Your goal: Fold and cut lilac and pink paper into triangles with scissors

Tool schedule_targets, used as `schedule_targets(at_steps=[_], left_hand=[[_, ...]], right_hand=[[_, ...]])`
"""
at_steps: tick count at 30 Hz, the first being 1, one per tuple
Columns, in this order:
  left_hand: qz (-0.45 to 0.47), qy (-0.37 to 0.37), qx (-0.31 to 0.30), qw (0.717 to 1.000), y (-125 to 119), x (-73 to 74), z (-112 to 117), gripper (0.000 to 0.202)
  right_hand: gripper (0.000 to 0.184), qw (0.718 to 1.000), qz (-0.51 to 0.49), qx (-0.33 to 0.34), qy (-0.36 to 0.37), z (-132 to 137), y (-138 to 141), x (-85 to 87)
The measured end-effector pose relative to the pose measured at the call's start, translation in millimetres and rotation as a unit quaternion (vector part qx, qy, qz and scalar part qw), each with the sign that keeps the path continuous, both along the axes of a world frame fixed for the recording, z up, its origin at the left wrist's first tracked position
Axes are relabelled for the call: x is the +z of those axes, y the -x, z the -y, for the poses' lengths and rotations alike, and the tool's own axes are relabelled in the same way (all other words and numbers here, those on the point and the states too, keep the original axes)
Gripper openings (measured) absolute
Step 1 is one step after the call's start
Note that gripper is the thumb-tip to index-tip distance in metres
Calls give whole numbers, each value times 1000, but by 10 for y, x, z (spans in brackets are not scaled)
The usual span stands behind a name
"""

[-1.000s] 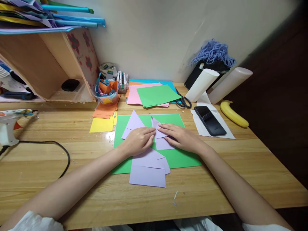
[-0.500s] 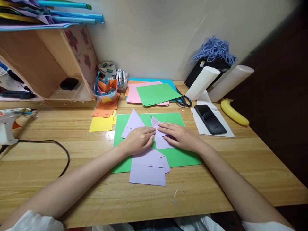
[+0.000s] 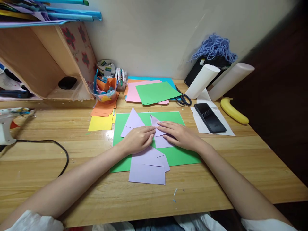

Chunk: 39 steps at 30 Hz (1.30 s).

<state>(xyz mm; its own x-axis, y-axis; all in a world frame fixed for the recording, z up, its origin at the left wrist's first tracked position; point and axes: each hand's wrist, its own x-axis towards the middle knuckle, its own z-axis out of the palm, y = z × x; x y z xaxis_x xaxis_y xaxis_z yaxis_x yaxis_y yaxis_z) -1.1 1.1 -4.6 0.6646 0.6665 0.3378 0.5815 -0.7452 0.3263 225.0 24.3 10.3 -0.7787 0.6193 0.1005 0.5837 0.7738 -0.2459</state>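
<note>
The right hand (image 3: pixel 176 132) is lying flat and spread on the folded purple paper (image 3: pixel 160 142), probably for steadying it. The left hand (image 3: pixel 139 138) is touching its left edge; whether it is pinching, I cannot tell. Beneath the paper, a green sheet (image 3: pixel 184 156) is covering the table (image 3: pixel 101 199), perhaps for protecting it.

Nothing can be read; printing on the tape roll (image 3: pixel 106 68) is too small.

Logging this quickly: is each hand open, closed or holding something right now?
Left hand: fingertips at the folded purple paper; whether it grips can't be told.
Right hand: open, fingers spread on the same paper.
</note>
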Motion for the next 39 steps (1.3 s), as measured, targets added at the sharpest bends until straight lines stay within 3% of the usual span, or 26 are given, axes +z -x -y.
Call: schedule_targets(at_steps=[18,29,39], left_hand=[[25,42,28,998,8,20,10,35],[5,25,17,1000,-12,25,14,35],[-134,-65,8,989,-77,61,85,46]], right_hand=[[40,999,17,-3,-34,-5,12,-22],[39,998,39,-6,-45,0,21,-20],[42,999,44,-13,-27,32,-6,30]])
